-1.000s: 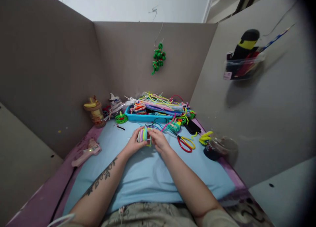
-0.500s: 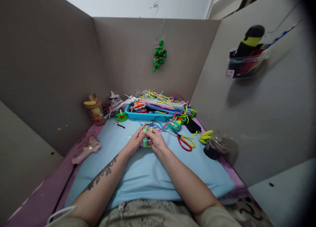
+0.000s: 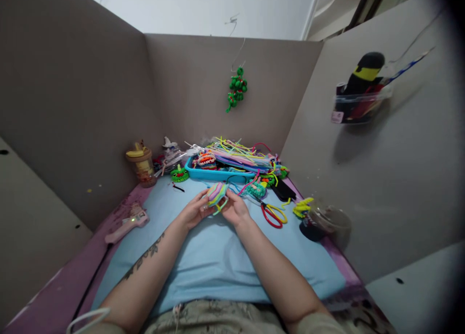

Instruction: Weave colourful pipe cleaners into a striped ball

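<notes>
Both hands meet over the light blue mat [image 3: 218,256] and hold a small striped pipe-cleaner piece [image 3: 217,193] in pink, yellow, green and purple. My left hand [image 3: 193,212] grips its lower left side with curled fingers. My right hand [image 3: 235,209] pinches its right edge. A green loop of pipe cleaner hangs from the piece's underside. The piece is lifted a little above the mat.
A blue tray [image 3: 214,175] piled with coloured pipe cleaners stands behind the hands. Red-handled scissors [image 3: 271,213] lie to the right, a pink glue gun [image 3: 125,223] to the left, a yellow-lidded jar [image 3: 140,163] at back left. Grey partition walls enclose the desk; a green pipe-cleaner figure [image 3: 237,87] hangs on the back wall.
The hands have turned the striped piece so its broad striped face points up, and raised it slightly toward the tray. The camera view shifted a little.
</notes>
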A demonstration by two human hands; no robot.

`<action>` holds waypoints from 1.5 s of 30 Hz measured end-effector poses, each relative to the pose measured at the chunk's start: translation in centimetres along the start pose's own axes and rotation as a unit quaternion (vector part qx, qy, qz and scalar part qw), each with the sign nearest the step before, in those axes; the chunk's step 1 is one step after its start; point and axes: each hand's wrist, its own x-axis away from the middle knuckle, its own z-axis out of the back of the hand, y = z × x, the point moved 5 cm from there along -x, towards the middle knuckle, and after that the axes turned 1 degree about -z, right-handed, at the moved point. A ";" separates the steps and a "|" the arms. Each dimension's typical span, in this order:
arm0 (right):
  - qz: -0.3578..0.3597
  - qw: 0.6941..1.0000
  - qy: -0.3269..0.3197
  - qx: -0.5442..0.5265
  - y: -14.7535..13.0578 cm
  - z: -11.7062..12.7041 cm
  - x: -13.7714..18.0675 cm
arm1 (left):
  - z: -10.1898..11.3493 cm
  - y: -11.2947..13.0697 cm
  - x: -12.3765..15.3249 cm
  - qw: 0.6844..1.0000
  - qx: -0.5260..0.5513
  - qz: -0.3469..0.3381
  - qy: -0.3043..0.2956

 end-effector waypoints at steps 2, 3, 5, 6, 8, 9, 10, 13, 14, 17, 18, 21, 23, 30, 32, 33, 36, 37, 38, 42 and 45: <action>-0.016 1.000 -0.003 0.009 0.5 0.3 0.1 | 0.5 0.3 -0.3 0.999 0.025 -0.022 0.023; -0.023 1.000 0.004 0.016 0.8 0.5 0.1 | 0.7 0.4 -0.5 0.998 0.038 -0.033 0.034; -0.032 0.998 0.025 0.038 1.0 1.0 0.0 | 1.4 0.7 -0.8 0.994 0.067 -0.051 0.065; -0.032 0.998 0.037 0.051 1.0 1.3 -0.1 | 1.8 0.8 -0.9 0.991 0.081 -0.058 0.086; -0.018 0.994 0.072 0.081 0.9 1.9 -0.2 | 2.6 1.0 -1.0 0.983 0.106 -0.073 0.128; 0.001 0.990 0.096 0.099 0.6 2.1 -0.2 | 2.8 1.1 -1.0 0.980 0.117 -0.083 0.141; 0.027 0.985 0.121 0.121 0.4 2.3 -0.2 | 2.9 1.2 -0.9 0.976 0.125 -0.095 0.150; 0.097 0.961 0.155 0.208 -0.3 2.2 0.1 | 3.0 1.2 -0.8 0.969 0.136 -0.116 0.172; 0.102 0.955 0.146 0.238 -0.2 2.0 0.2 | 3.0 1.2 -0.7 0.968 0.136 -0.120 0.175; 0.080 0.948 0.107 0.290 0.2 1.3 0.3 | 2.6 1.2 -0.5 0.971 0.128 -0.122 0.162; 0.077 0.949 0.101 0.288 0.2 1.2 0.3 | 2.4 1.1 -0.5 0.974 0.123 -0.119 0.151; 0.080 0.964 0.105 0.231 -0.2 1.4 0.1 | 2.0 1.1 -0.5 0.984 0.098 -0.098 0.115; 0.077 0.973 0.110 0.187 -0.6 1.6 -0.2 | 1.9 1.1 -0.5 0.988 0.075 -0.092 0.099; 0.105 0.964 0.082 0.230 -1.8 1.6 -0.4 | 2.3 1.4 -0.6 0.986 0.051 -0.119 0.101; 0.118 0.956 0.065 0.260 -1.9 1.4 -0.2 | 2.6 1.4 -0.7 0.987 0.055 -0.114 0.104; 0.121 0.954 0.055 0.270 -1.8 1.2 -0.2 | 2.7 1.4 -0.8 0.987 0.057 -0.112 0.102; 0.111 0.952 0.039 0.283 -1.3 1.0 -0.1 | 2.7 1.4 -0.9 0.989 0.068 -0.104 0.080; 0.102 0.952 0.038 0.284 -1.1 1.0 -0.2 | 2.7 1.4 -1.0 0.989 0.073 -0.102 0.073; 0.095 0.953 0.036 0.286 -0.8 1.0 -0.2 | 2.7 1.4 -1.0 0.989 0.079 -0.102 0.069; 0.076 0.957 0.026 0.279 0.1 0.8 -0.3 | 2.9 1.7 -1.0 0.987 0.096 -0.110 0.070; 0.079 0.965 0.027 0.249 -0.1 0.7 -0.2 | 2.9 1.8 -1.0 0.986 0.095 -0.109 0.080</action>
